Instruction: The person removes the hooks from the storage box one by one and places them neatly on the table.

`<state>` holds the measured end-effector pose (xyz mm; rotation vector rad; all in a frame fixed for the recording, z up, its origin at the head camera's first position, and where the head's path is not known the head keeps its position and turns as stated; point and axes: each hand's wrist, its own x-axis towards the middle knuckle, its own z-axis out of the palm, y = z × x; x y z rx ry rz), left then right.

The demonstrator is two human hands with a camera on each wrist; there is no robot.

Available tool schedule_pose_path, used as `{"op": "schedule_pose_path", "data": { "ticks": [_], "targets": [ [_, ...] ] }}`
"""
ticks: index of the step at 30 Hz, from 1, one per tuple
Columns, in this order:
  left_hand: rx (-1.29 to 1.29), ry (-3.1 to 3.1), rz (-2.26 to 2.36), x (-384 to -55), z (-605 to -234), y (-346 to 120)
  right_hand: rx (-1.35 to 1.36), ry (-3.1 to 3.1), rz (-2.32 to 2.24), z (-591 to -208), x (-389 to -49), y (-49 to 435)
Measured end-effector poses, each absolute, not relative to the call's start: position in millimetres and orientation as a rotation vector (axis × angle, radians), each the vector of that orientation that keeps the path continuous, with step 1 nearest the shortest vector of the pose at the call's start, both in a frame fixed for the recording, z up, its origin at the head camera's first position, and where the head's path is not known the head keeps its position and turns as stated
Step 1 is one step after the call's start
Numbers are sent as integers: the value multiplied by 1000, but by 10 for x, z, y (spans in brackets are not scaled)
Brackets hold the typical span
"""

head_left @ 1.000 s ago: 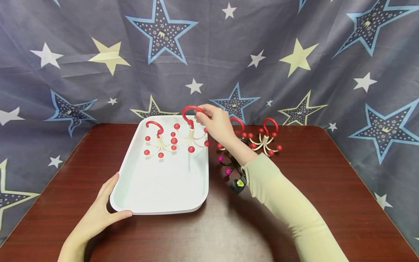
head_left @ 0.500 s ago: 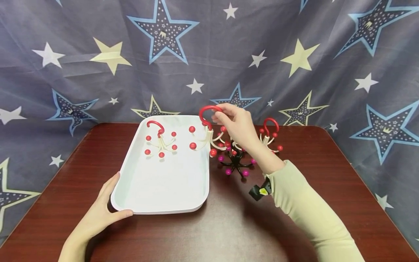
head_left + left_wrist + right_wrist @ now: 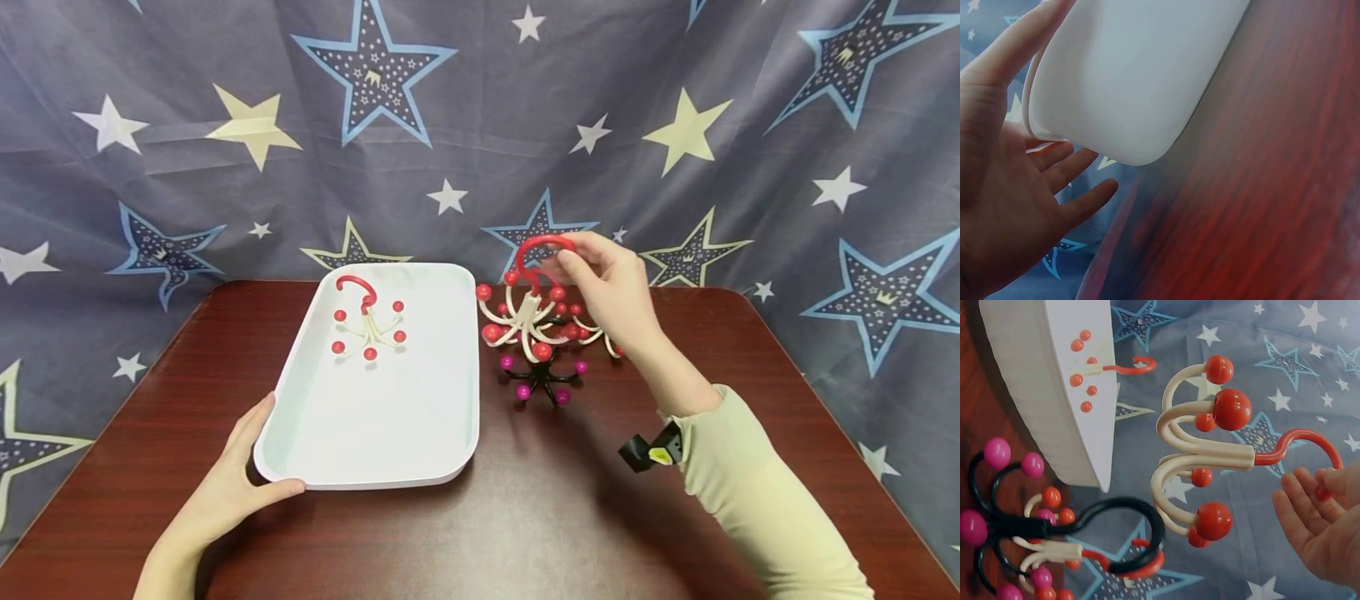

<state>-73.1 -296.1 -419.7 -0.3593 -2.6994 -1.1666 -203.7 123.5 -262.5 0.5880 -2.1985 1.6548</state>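
Observation:
My right hand (image 3: 611, 292) pinches the red hook end of a cream claw hanger (image 3: 529, 310), whose curved arms end in red balls. The hanger hangs upright in the air, right of the white tray (image 3: 375, 425). Below it a black claw hanger (image 3: 542, 375) with magenta balls stands on the table, partly covered from view. In the right wrist view the held hanger (image 3: 1241, 456) looks sideways. My left hand (image 3: 225, 492) rests at the tray's near left corner, thumb along the rim; its fingers (image 3: 1088, 203) are spread and fairly straight.
One cream claw hanger (image 3: 368, 325) with red balls stands inside the tray's far part. More cream hangers (image 3: 1063, 551) stand behind the black one, mostly hidden in the head view. The brown table (image 3: 525, 533) ends at a star-patterned curtain (image 3: 480, 125).
My right hand has carried the cream claw hanger from above the tray rightward, over the black hanger. The left hand and the tray have stayed in place.

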Motion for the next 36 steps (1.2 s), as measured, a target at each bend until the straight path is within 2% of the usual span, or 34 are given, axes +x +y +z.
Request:
{"op": "schedule_pose_path", "data": {
  "ticks": [6,17,23,36],
  "targets": [
    [-357,-2705,-1167,-731,-4201,-2963,604,-2039,1792,-2590,-1996,1453],
    [-355,-2711,-1159,-743,-4214,-2958,514,-1973,1758,-2597,-1903,1825],
    [-336,-2723,-1158,-733,-4210,-2965,487,-1934,1814,-2691,-1880,2005],
    [-337,-2717,-1175,-726,-4209,-2970,326,-2157,1532,-3034,-1900,2297]
  ]
}}
